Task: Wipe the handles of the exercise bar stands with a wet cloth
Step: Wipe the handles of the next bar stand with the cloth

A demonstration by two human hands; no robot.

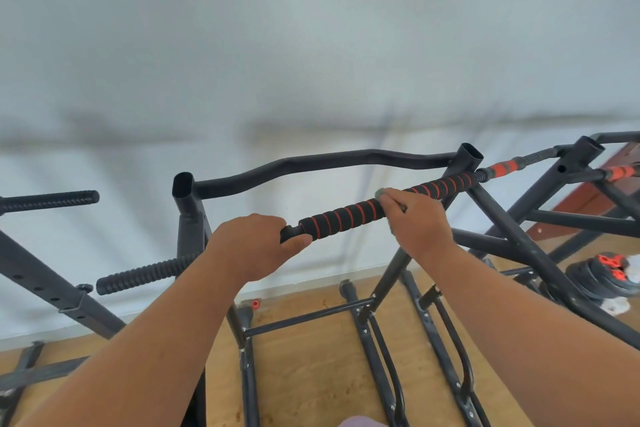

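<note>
Handle [381, 204], the black-and-red ribbed foam grip on the stand's bar, runs from lower left up to the right; the left hand [256, 246] is closed round its near end, and the right hand [415, 222] is nearer the unwiped stretch, fingers pinching a greenish cloth [380, 192] onto it. Open foam lies up-right until the upright post [467, 163]

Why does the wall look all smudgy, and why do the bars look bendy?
In the head view, the wall is smeared by soft blur, with hazy grey shadows across it. The wide lens bows the stand frame near the edges. The striped handle and both hands stay fairly sharp.
</note>
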